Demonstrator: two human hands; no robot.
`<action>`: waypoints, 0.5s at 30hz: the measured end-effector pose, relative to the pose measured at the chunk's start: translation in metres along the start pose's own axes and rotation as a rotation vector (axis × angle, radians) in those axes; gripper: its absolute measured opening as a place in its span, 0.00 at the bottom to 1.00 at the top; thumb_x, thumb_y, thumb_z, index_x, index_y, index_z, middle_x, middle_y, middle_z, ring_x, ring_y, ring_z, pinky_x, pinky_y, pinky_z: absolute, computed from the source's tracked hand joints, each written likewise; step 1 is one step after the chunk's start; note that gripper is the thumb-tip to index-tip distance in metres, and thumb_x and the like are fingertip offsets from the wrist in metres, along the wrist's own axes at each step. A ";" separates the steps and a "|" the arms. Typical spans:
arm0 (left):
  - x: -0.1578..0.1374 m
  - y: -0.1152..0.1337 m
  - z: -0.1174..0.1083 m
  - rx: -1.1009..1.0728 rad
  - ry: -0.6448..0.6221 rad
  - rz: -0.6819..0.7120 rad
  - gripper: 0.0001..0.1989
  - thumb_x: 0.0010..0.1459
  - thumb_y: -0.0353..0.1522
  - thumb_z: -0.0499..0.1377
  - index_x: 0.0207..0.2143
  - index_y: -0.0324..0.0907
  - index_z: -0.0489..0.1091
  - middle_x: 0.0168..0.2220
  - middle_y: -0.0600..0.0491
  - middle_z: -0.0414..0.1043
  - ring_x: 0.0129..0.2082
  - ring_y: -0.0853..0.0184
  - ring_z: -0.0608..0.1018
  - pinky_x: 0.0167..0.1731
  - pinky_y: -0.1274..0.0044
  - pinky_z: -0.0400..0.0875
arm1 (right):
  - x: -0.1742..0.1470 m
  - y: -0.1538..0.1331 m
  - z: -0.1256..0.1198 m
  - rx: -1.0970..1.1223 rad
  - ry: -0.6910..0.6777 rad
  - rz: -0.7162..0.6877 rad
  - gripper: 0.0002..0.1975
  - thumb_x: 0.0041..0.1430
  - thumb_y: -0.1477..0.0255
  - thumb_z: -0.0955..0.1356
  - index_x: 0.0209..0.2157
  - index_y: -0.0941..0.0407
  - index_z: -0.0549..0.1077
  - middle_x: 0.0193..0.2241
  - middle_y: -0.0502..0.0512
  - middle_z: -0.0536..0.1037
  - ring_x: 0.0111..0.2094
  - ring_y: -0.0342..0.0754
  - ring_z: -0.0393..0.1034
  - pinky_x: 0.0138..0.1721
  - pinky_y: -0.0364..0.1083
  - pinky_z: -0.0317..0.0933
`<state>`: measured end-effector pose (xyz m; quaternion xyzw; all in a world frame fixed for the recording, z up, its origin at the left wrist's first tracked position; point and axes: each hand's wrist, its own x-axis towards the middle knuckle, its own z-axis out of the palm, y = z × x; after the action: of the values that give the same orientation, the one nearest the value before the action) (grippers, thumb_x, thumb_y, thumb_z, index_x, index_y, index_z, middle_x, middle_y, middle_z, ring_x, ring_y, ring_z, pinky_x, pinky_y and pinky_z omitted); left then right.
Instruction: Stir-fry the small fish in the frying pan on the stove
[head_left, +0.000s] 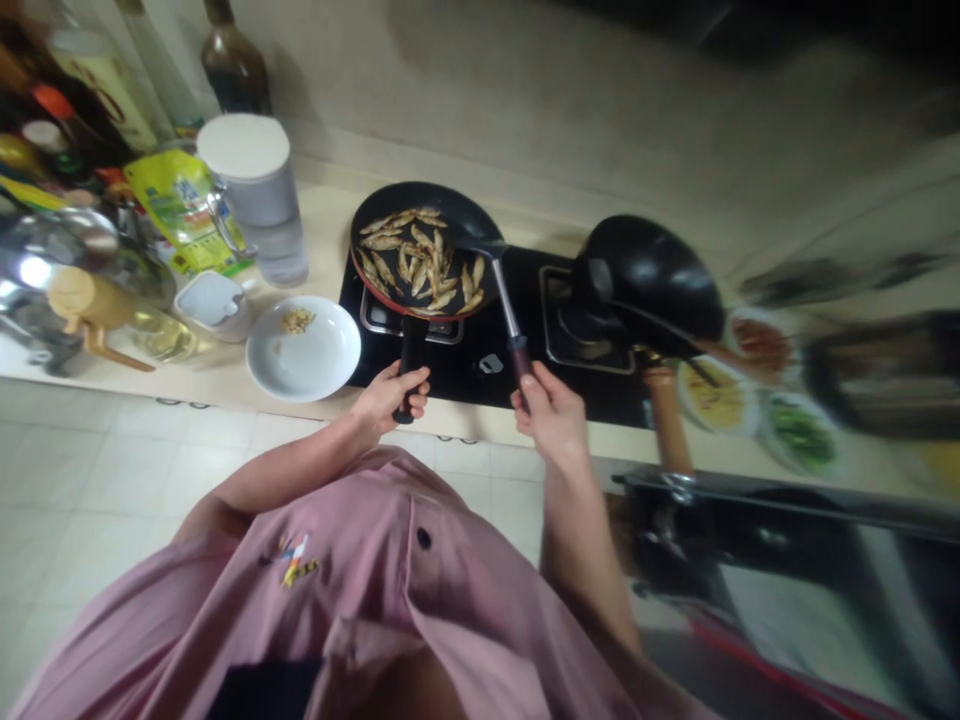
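Note:
Wrapped round the black handle of a frying pan (480, 215) is my left hand (394, 393). Several small browned fish (424, 270) lie spread over the pan's dark inside, which has a red outer rim. My right hand (551, 412) grips the dark red handle of a spatula (507, 300) with a metal shaft. Its dark blade rests in the pan, at the right side of the fish. The pan sits above the left burner of a black gas stove (472, 365). Left of the pan, a white plate (330, 350) holds a little chopped yellowish food.
A black wok (652, 270) with a wooden handle stands on the right burner. Beyond it are plates of chopped meat (761, 345), yellow food (712, 395) and greens (801, 432). A lidded water jug (262, 200), a white pot (214, 305) and bottles (236, 65) crowd the left counter.

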<state>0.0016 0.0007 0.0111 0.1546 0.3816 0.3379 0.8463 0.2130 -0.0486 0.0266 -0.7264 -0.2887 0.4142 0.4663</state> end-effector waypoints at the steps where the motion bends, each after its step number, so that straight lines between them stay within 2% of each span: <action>1: 0.000 0.000 0.000 0.001 0.000 0.000 0.17 0.49 0.32 0.66 0.29 0.41 0.57 0.21 0.58 0.61 0.14 0.80 0.59 0.14 0.86 0.50 | 0.004 -0.001 0.004 -0.018 -0.003 0.002 0.39 0.48 0.56 0.71 0.60 0.56 0.64 0.18 0.43 0.66 0.14 0.34 0.53 0.12 0.36 0.46; 6: -0.001 0.001 0.001 -0.004 0.006 0.002 0.17 0.49 0.31 0.66 0.29 0.41 0.57 0.21 0.59 0.61 0.14 0.80 0.59 0.14 0.86 0.49 | 0.012 -0.005 0.013 -0.057 -0.038 0.025 0.39 0.49 0.57 0.70 0.61 0.59 0.63 0.16 0.42 0.65 0.13 0.35 0.52 0.12 0.36 0.45; 15: -0.004 0.002 0.003 -0.022 0.016 -0.018 0.18 0.49 0.31 0.66 0.30 0.42 0.56 0.21 0.59 0.60 0.15 0.80 0.59 0.15 0.86 0.50 | 0.012 -0.007 0.008 -0.019 -0.042 0.030 0.41 0.47 0.56 0.71 0.61 0.58 0.63 0.17 0.43 0.65 0.13 0.34 0.52 0.12 0.36 0.45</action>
<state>0.0018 -0.0007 0.0161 0.1389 0.3860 0.3356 0.8480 0.2119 -0.0331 0.0273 -0.7262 -0.2913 0.4336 0.4471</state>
